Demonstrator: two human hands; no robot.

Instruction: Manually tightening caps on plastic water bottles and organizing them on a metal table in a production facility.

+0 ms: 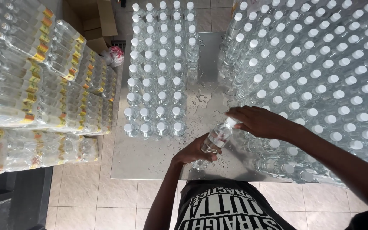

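A single head-worn camera is looking almost straight down from above the wet metal table (150,162); it is facing the table's far end at the picture's top; it is sitting close over the near edge, taking in the tiled floor beside it.

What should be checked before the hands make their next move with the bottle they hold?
1. Left hand grips the bottle body: ok.
2. Right hand covers the white cap: ok.
3. Cap fully tight: cannot tell.
4. Metal table dry under the bottle: not ok, water drops lie there.
5. Free spot beside the left block of bottles: ok.
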